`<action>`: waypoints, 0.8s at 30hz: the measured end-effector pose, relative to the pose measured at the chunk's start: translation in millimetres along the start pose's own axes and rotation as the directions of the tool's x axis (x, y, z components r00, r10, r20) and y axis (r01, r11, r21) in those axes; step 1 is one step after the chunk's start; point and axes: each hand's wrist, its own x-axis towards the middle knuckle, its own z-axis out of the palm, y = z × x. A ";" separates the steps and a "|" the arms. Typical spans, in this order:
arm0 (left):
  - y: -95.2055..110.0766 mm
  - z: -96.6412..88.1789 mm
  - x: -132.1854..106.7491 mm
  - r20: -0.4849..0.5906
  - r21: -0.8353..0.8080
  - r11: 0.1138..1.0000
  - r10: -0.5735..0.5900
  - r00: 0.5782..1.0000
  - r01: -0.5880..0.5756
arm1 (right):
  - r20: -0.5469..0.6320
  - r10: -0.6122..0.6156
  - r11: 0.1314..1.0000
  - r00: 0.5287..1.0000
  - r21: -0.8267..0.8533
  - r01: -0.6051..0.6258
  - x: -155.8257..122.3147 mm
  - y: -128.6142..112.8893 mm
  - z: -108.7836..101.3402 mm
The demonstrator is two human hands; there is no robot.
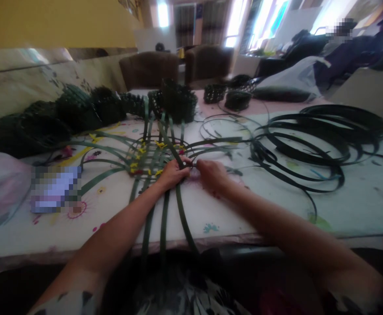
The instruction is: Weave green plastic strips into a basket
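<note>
Pinching the near right corner of a woven mat of flat dark green strips with small yellow ties (155,159), I have it lying on the white flower-printed desk (250,214) in front of me. My left hand (175,172) is closed on a long flat green strip (170,144) there, and my right hand (212,174), just beside it, has its fingers drawn together on what looks like a thin dark strand (193,165). If my left hand eases its grip, I judge that the springy strip could slip and loosen this corner. A hard pull from the right could skew the weave. The loose ends (163,218) trailing over the desk edge towards my lap might snag, and the big dark coil of flat strip (355,117) on the right could tangle. My fingers hide the crossing itself, and my right hand is blurred. I cannot tell whether the strand joins the coil. The hanging ends fade into shadow, and a pixelated patch covers something on the left.
</note>
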 end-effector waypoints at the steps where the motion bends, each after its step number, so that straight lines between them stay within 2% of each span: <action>1: 0.6 -0.2 -0.1 0.001 0.001 1.000 0.002 1.000 -0.002 | 0.001 0.014 1.000 1.000 0.004 -0.014 0.0 -0.2 1.4; 8: 0.8 -1.5 -0.7 0.032 0.041 0.997 0.071 0.997 -0.072 | -0.080 -0.005 0.997 0.997 0.072 0.011 4.6 10.5 11.2; 11: 1.1 -0.9 -1.1 0.025 0.035 0.997 0.068 0.997 -0.069 | -0.110 -0.015 0.992 0.994 0.120 0.028 6.4 16.0 17.9; 16: 5.3 2.3 1.6 0.029 0.150 0.986 0.072 0.997 -0.075 | -0.161 -0.101 0.984 0.982 0.128 0.122 13.0 20.3 28.9; 21: 3.0 4.9 4.2 0.004 0.248 0.961 0.123 0.992 -0.120 | -0.218 -0.148 0.983 0.965 0.075 0.168 20.9 15.6 31.2; 24: -0.9 5.1 4.3 -0.040 0.235 0.960 0.165 0.985 -0.151 | -0.214 -0.145 0.971 0.966 0.159 0.181 23.2 13.7 30.7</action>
